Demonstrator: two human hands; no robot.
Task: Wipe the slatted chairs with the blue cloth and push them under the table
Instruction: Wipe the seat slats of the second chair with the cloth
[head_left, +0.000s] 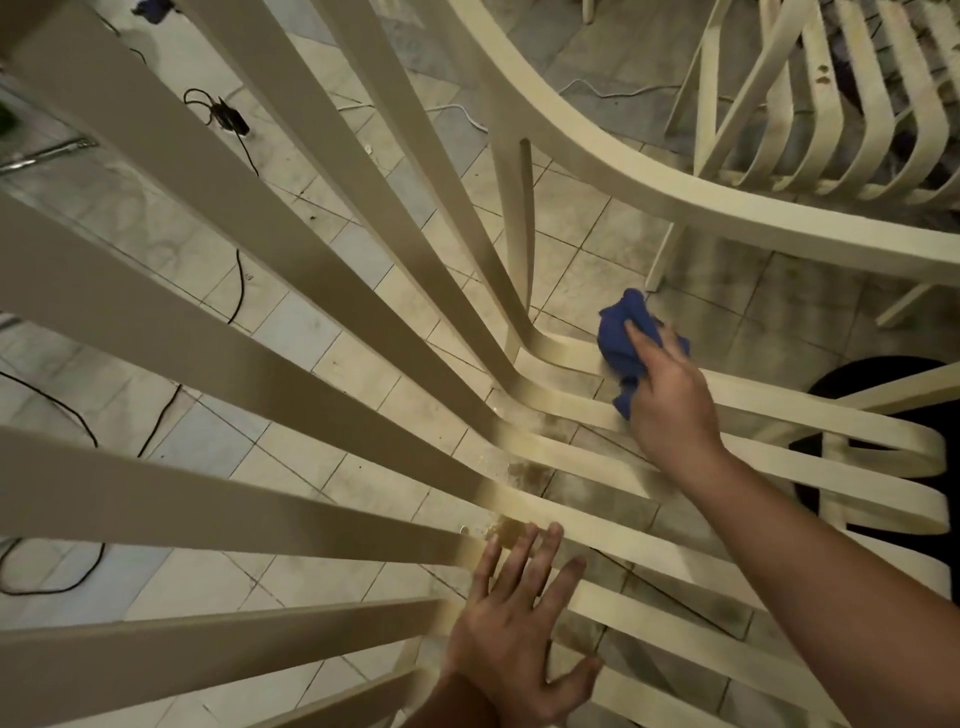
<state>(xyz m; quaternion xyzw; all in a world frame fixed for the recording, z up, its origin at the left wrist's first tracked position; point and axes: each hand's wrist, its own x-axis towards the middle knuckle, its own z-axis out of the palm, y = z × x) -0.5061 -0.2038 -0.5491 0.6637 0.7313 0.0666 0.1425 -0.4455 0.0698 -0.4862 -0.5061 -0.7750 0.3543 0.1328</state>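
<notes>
Home dining spot: tiled floor (332, 332), slatted chairs (810, 130), loose cables (239, 280).

The light is dim and warm, a yellowish indoor glow that tints the cream chair (727, 218) and the tiled floor (156, 223) alike. It seems to fall from above. The tiles at the left carry a pale sheen, while the ground under the seat lies in soft, murky shadow. The wide lens bends the back slats (208, 317) so they fan out and swell toward the left edge, where they go soft and out of focus. My right hand (670, 395) and the cloth (621, 338) are smeared by motion; my left hand (511, 639) looks sharper. The second chair (831, 104) at the top right is grainy and muddy.
</notes>
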